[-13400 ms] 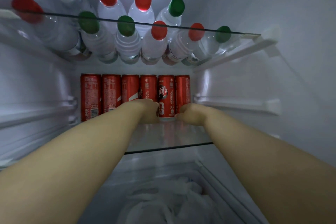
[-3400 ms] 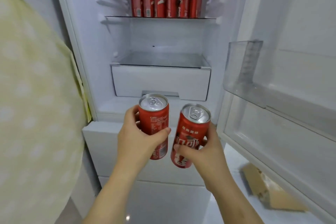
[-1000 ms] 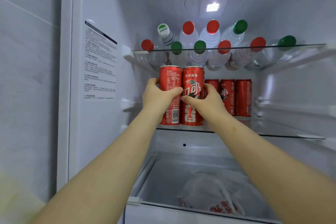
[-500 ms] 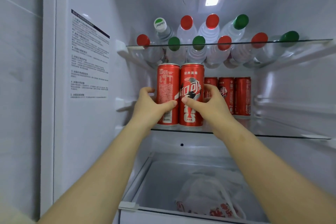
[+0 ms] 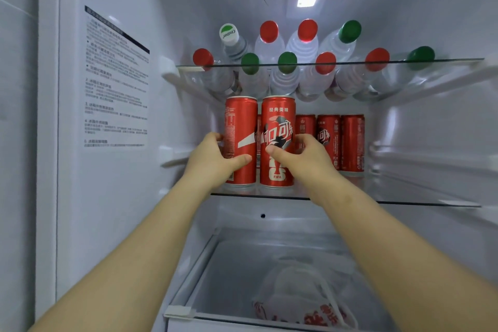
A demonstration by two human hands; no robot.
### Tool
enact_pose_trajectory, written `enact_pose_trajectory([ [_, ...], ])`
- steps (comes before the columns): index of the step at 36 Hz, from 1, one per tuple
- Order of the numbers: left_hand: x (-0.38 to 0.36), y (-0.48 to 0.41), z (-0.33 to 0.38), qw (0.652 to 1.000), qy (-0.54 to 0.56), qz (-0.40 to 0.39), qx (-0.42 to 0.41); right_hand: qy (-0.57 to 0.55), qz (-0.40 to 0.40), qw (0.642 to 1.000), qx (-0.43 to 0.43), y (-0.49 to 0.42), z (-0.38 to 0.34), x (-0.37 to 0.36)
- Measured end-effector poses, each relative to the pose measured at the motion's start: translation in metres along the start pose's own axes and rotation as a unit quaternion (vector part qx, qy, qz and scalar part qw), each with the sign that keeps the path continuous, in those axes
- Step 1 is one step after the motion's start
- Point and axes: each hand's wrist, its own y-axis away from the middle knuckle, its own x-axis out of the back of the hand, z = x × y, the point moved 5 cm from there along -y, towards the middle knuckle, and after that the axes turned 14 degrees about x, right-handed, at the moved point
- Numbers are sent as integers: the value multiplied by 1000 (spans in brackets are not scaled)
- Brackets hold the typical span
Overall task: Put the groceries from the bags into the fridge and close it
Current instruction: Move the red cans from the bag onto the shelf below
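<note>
Two red cola cans stand upright side by side at the front left of the middle glass shelf (image 5: 404, 201) inside the open fridge. My left hand (image 5: 213, 156) grips the left can (image 5: 241, 127), thumb across its front. My right hand (image 5: 304, 155) grips the right can (image 5: 277, 121), the one with a ball design and FIFA print. Both can bases touch the shelf. Behind them a row of red cans (image 5: 341, 140) lines the shelf's back; some are hidden by the two front cans.
Several water bottles (image 5: 304, 43) with red and green caps lie on the upper glass shelf (image 5: 444, 60). Below, a drawer (image 5: 186, 312) holds a white plastic bag (image 5: 301, 302) with red print. A label sticker (image 5: 116, 78) covers the left inner wall.
Both cans have slid a little further onto the shelf and stand closer together. My hands have kept their grip, and the view has shifted slightly nearer.
</note>
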Motion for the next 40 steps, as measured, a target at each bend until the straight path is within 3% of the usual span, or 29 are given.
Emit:
enact_pose_trajectory([
  [13,-13,-36,5,988,-149,-23,39,178,-64,980,-66,-36,8,-13],
  [30,-40,-105,2,944,-317,-82,40,292,-126,939,-132,-89,36,-36],
  [40,-49,-130,-9,949,-270,-126,103,326,-158,924,-120,-110,48,-38],
])
